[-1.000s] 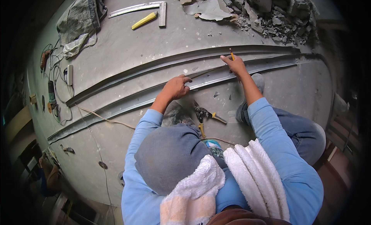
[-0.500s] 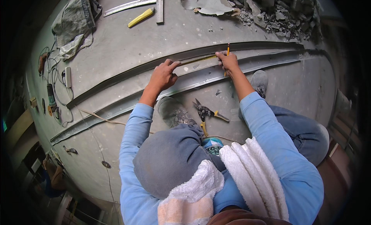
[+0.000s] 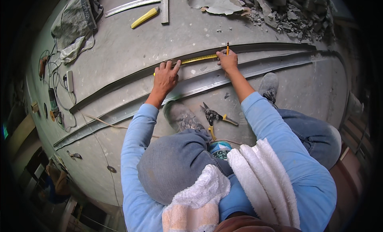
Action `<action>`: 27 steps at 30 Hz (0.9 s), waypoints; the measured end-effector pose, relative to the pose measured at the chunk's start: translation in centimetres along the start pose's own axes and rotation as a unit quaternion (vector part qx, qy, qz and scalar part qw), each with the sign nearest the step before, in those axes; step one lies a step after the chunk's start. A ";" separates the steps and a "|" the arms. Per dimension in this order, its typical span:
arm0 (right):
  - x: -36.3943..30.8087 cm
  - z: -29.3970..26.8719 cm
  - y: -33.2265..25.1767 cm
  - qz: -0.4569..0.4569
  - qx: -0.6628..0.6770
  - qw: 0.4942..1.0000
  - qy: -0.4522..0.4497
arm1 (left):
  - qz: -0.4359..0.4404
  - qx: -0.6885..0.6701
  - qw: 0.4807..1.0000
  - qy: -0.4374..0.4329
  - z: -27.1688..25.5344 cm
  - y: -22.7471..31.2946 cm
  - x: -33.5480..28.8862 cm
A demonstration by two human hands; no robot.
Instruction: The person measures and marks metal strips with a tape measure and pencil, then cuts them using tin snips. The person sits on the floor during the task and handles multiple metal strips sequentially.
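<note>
Tape (image 3: 199,58) runs along the far channel (image 3: 271,47), your side of it. Your right hand (image 3: 228,62) pinches tape end plus pencil (image 3: 228,48); your left hand (image 3: 165,78) covers the tape — can't tell how tightly. Tape looks light, springy, easily kinked; hold it flat near both ends. Far channel's thin edges look sharp — room beyond it, short of the square (image 3: 164,10).

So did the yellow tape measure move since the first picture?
Yes, away from the person: earlier the tape measure ran along the nearer metal channel; now it runs along the farther metal channel.
</note>
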State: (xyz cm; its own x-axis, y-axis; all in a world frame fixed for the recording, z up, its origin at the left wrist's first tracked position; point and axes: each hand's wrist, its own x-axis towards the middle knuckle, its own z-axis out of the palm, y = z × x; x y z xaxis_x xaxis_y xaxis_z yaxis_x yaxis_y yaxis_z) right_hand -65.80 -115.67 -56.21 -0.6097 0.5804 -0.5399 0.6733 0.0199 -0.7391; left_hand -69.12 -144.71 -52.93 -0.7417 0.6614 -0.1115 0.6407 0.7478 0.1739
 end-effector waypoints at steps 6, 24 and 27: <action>-0.3 0.7 -0.2 -0.018 -0.055 0.998 -0.010 | 0.000 0.007 1.000 -0.002 0.3 0.3 -0.2; 1.3 1.8 1.5 -0.024 -0.138 0.990 -0.007 | -0.020 0.020 1.000 -0.010 0.8 0.1 -0.3; 1.4 1.9 1.7 -0.039 -0.150 0.988 0.004 | -0.025 0.025 0.999 -0.016 0.8 0.2 -0.1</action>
State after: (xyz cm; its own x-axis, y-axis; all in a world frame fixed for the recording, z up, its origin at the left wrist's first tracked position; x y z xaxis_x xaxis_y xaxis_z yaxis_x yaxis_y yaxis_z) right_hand -66.30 -116.34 -58.93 -0.6618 0.5739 -0.4823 0.7192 0.3046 -0.6245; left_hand -68.76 -144.59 -53.70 -0.7667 0.6241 -0.1507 0.6129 0.7813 0.1177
